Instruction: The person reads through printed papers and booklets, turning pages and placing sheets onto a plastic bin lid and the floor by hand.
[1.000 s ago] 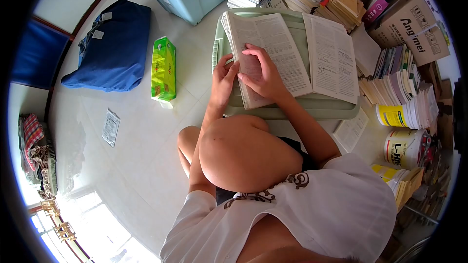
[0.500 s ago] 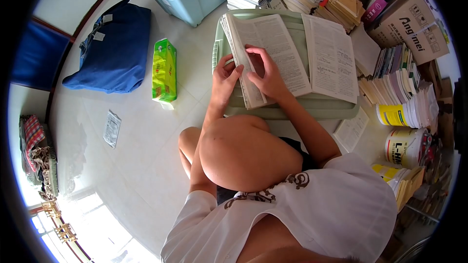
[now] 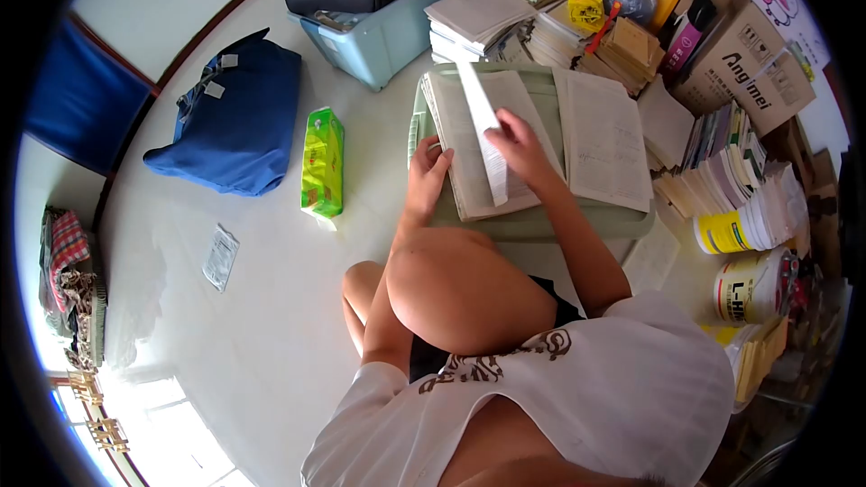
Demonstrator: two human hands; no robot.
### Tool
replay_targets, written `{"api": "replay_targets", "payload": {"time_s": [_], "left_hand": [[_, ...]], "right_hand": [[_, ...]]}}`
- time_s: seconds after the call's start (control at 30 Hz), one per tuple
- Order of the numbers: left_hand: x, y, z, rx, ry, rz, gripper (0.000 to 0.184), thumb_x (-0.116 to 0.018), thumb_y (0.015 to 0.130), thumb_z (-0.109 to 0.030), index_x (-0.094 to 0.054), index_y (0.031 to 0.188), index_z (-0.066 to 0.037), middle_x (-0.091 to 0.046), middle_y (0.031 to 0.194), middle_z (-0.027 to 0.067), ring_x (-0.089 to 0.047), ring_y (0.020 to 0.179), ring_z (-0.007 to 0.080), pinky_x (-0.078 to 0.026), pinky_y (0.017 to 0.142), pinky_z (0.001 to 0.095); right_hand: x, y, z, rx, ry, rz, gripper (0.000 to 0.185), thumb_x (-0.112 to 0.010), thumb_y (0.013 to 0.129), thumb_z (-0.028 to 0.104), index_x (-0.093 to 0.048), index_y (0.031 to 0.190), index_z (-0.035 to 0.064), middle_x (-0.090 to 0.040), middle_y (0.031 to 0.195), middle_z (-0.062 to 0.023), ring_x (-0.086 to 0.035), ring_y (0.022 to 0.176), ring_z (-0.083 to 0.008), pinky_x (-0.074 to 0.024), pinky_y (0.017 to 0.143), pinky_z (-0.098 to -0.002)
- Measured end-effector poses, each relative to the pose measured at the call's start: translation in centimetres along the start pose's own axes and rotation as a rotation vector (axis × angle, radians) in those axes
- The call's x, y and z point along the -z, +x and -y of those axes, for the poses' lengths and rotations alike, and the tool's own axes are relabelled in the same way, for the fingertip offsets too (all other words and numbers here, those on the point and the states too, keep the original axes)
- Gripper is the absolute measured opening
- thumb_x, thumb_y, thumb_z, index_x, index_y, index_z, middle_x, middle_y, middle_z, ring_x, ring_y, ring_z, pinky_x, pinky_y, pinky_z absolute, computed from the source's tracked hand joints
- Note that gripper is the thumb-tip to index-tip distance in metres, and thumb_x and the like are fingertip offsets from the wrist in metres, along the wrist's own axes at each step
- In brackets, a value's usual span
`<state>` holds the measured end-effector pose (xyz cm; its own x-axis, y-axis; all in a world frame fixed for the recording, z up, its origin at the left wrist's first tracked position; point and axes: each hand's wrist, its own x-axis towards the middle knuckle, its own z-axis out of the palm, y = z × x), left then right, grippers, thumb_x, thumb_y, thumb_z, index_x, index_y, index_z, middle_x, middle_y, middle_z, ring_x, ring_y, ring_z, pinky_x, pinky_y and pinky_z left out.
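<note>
A thick open book (image 3: pixel 532 189) of printed pages lies on a pale green plastic lid (image 3: pixel 559 227) in front of my knees. My right hand (image 3: pixel 525 149) pinches a page (image 3: pixel 484 122) by its right edge; the page stands up from the book, seen nearly edge-on. At the book's left edge, my left hand (image 3: pixel 427 182) grips the pages, thumb on top, other fingers partly hidden. Beside the book on the right lies a printed sheet (image 3: pixel 603 140) with handwritten marks, apart from both hands.
Stacks of books and papers (image 3: pixel 474 13) rise behind the lid, near a blue plastic bin (image 3: pixel 383 45). To the right are a cardboard box (image 3: pixel 749 63), more books and white buckets (image 3: pixel 749 289). A green-yellow packet (image 3: pixel 323 162) and blue bag (image 3: pixel 239 126) are on the left floor.
My right hand has moved up and right, lifting a page off the book. My left hand has shifted to the book's left edge. The whole view has tilted slightly.
</note>
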<state>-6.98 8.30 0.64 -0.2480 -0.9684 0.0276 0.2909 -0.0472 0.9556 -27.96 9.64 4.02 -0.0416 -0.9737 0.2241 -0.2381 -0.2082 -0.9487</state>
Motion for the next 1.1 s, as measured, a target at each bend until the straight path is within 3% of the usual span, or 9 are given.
{"api": "replay_targets", "payload": {"time_s": [0.1, 0.17, 0.3, 0.5, 0.57, 0.7, 0.93, 1.03, 1.1], "left_hand": [[-0.1, -0.2, 0.3, 0.011, -0.019, -0.002, 0.043, -0.062, 0.101, -0.010, -0.048, 0.137, 0.008, -0.070, 0.117, 0.0156, -0.066, 0.104, 0.0182, -0.053, 0.092, 0.0311], [-0.2, -0.2, 0.2, 0.015, -0.030, 0.007, 0.042, -0.061, 0.101, -0.010, -0.049, 0.136, 0.007, -0.070, 0.118, 0.0162, -0.066, 0.105, 0.0190, -0.053, 0.093, 0.0316], [-0.4, -0.4, 0.2, 0.018, -0.041, -0.016, 0.040, -0.063, 0.100, -0.013, -0.052, 0.136, 0.004, -0.069, 0.121, 0.0159, -0.065, 0.108, 0.0204, -0.052, 0.094, 0.0329], [0.5, 0.4, 1.5, -0.006, 0.016, 0.004, 0.043, -0.064, 0.100, -0.013, -0.051, 0.137, 0.003, -0.069, 0.120, 0.0145, -0.065, 0.106, 0.0188, -0.052, 0.093, 0.0313], [0.6, 0.2, 1.9, -0.015, -0.014, -0.013, 0.045, -0.064, 0.100, -0.013, -0.049, 0.138, 0.006, -0.069, 0.116, 0.0136, -0.065, 0.105, 0.0179, -0.052, 0.092, 0.0306], [0.1, -0.2, 0.9, 0.034, 0.029, -0.010, 0.046, -0.064, 0.100, -0.013, -0.048, 0.139, 0.007, -0.069, 0.116, 0.0136, -0.065, 0.104, 0.0178, -0.052, 0.093, 0.0308], [0.1, -0.2, 0.7, 0.001, 0.071, -0.001, 0.050, -0.062, 0.101, -0.017, -0.045, 0.140, 0.009, -0.068, 0.118, 0.0127, -0.063, 0.104, 0.0166, -0.050, 0.094, 0.0314], [-0.2, -0.2, 0.4, 0.026, 0.004, 0.018, 0.044, -0.062, 0.101, -0.012, -0.049, 0.139, 0.007, -0.068, 0.117, 0.0127, -0.063, 0.105, 0.0159, -0.051, 0.094, 0.0307], [-0.4, -0.4, 0.1, -0.013, 0.013, 0.000, 0.043, -0.061, 0.101, -0.012, -0.049, 0.139, 0.007, -0.068, 0.119, 0.0131, -0.062, 0.107, 0.0162, -0.050, 0.095, 0.0307]], "right_hand": [[1.8, -0.8, 3.4, -0.054, 0.373, -0.323, 0.023, -0.068, 0.097, 0.016, -0.063, 0.114, 0.0013, -0.063, 0.094, 0.0001, -0.057, 0.083, -0.0100, -0.0472, 0.075, -0.0275], [5.6, -0.8, 5.2, 0.089, 0.280, -0.297, 0.027, -0.066, 0.098, 0.016, -0.064, 0.120, 0.0016, -0.065, 0.101, -0.0022, -0.060, 0.091, -0.0111, -0.0483, 0.080, -0.0278], [11.9, -1.8, 7.9, 0.103, 0.300, -0.731, 0.023, -0.065, 0.095, 0.015, -0.065, 0.113, 0.0013, -0.065, 0.108, -0.0062, -0.059, 0.105, -0.0158, -0.0451, 0.094, -0.0316], [20.2, -4.3, 9.0, 0.397, 0.350, -0.905, 0.005, -0.059, 0.094, 0.003, -0.062, 0.098, 0.0001, -0.054, 0.149, -0.0156, -0.056, 0.127, -0.0216, -0.0426, 0.107, -0.0347], [21.1, -5.2, 9.6, 0.553, 0.013, -0.854, 0.005, -0.059, 0.091, -0.005, -0.057, 0.092, -0.0004, -0.041, 0.161, -0.0172, -0.048, 0.140, -0.0241, -0.0384, 0.113, -0.0354], [21.6, -5.7, 8.9, 0.500, -0.725, -0.697, 0.019, -0.065, 0.085, -0.003, -0.048, 0.083, 0.0028, -0.057, 0.144, -0.0216, -0.048, 0.143, -0.0375, -0.0417, 0.110, -0.0407], [18.7, -3.5, 1.5, 0.082, -0.589, -0.200, 0.023, -0.071, 0.084, 0.003, -0.048, 0.081, 0.0041, -0.062, 0.136, -0.0229, -0.050, 0.138, -0.0449, -0.0457, 0.106, -0.0414], [16.4, -2.6, -3.9, -0.107, -0.591, -0.068, 0.023, -0.072, 0.089, 0.015, -0.053, 0.083, 0.0050, -0.053, 0.150, -0.0230, -0.045, 0.142, -0.0433, -0.0389, 0.114, -0.0484], [13.7, -3.0, -6.1, -0.024, -0.968, -0.248, 0.030, -0.070, 0.093, 0.030, -0.054, 0.084, 0.0057, -0.044, 0.158, -0.0218, -0.039, 0.147, -0.0408, -0.0261, 0.121, -0.0576]]}}
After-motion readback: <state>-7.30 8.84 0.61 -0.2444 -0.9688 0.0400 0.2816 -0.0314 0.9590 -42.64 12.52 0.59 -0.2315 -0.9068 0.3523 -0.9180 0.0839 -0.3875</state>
